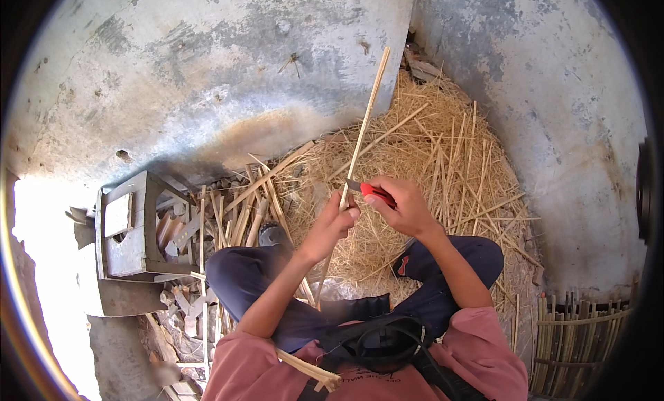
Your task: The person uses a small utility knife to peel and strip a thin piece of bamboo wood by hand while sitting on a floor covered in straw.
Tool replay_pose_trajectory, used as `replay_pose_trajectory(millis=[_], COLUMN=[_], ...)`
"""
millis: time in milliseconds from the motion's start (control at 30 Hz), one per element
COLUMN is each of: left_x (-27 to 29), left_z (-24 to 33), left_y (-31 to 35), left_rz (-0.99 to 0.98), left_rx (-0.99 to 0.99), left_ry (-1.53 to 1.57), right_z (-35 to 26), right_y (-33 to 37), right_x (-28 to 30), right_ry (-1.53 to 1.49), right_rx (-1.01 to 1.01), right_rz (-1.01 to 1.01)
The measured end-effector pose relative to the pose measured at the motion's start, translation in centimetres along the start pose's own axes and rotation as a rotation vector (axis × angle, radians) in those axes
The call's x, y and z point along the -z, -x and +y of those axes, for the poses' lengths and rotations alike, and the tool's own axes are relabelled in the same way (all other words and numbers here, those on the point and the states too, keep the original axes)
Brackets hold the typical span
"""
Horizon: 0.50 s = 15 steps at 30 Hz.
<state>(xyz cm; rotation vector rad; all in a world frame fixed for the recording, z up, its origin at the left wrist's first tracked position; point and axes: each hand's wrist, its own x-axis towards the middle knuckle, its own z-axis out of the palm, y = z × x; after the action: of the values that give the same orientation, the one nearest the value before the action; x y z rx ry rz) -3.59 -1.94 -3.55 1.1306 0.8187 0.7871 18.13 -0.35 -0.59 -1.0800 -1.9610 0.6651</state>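
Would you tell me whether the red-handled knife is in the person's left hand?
No, the red-handled knife is gripped in the right hand, while the left hand holds the long bamboo strip.

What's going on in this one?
A person sits cross-legged on the ground, holding a long bamboo strip upright in the left hand. The right hand grips a red-handled knife with its blade against the strip. A heap of thin shavings lies in front, cut bamboo pieces beside a small wooden stool to the left.
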Motion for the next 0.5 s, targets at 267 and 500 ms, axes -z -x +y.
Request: replay_pose_trajectory(millis=[267, 500], left_x=[-0.8, -0.6], left_z=[-0.5, 0.6], left_y=[0.1, 0.1], left_rz=[0.113, 0.135], left_rx=[-0.181, -0.213], left_ry=[-0.404, -0.517], right_z=[0.2, 0.3], right_y=[0.3, 0.4], right_x=[-0.6, -0.8], right_ry=[0.100, 0.097], right_rx=[0.068, 0.061], right_rz=[-0.082, -0.078])
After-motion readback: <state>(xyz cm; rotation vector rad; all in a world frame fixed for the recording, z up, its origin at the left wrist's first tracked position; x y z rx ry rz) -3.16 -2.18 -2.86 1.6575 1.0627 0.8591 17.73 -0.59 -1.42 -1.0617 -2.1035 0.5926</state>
